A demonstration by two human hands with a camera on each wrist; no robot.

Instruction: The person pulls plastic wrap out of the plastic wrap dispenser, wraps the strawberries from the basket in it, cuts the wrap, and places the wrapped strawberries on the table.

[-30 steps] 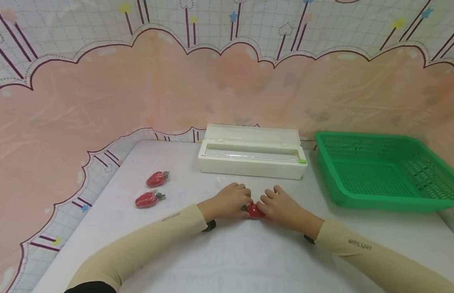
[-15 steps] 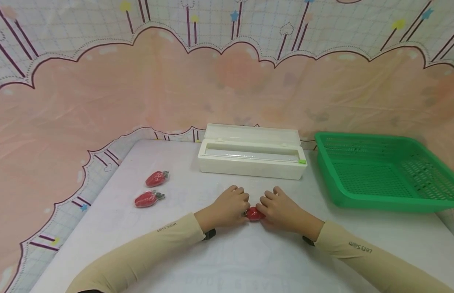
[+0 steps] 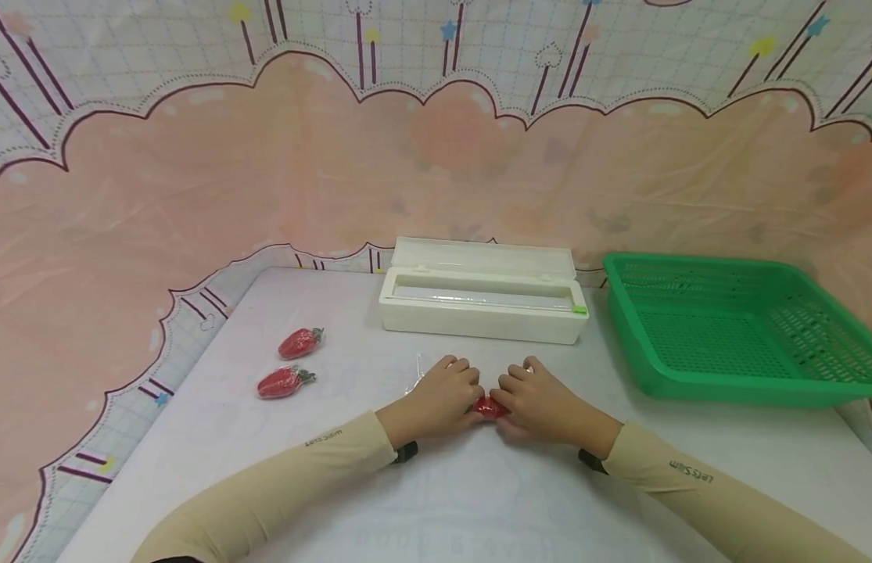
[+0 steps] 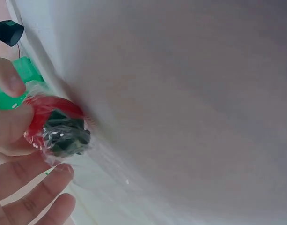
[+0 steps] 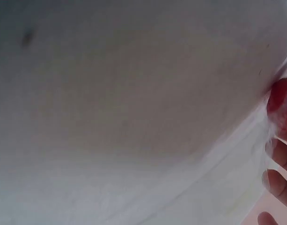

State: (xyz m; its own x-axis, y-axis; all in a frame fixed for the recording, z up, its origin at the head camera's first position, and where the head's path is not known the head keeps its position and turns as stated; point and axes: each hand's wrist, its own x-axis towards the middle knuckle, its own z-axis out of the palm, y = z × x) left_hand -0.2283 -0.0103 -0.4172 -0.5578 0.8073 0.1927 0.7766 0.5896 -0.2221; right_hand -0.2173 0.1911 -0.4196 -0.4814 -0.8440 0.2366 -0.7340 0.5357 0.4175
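Note:
A red strawberry [image 3: 490, 407] with a green leafy end sits at mid-table between both hands, wrapped in clear cling film. My left hand [image 3: 443, 397] pinches its leafy end; in the left wrist view the film bunches over the dark green leaves [image 4: 66, 133]. From the other side my right hand [image 3: 539, 403] holds the pointed end with curled fingers. The right wrist view catches just part of the red fruit [image 5: 281, 105] and a few fingertips [image 5: 276, 183]. A loose flap of cling film [image 3: 418, 371] stands out behind the left hand.
Two more film-wrapped strawberries, one farther [image 3: 301, 343] and one nearer [image 3: 285, 382], lie on the left of the white table [image 3: 351, 500]. Behind the hands stands a white cling film dispenser [image 3: 481, 322], lid up. A green plastic basket [image 3: 752, 391] is at the right.
Both hands keep their places round the strawberry with small shifts. The fruit has turned slightly, and its green end is now hidden in the head view. More film shows behind the left hand.

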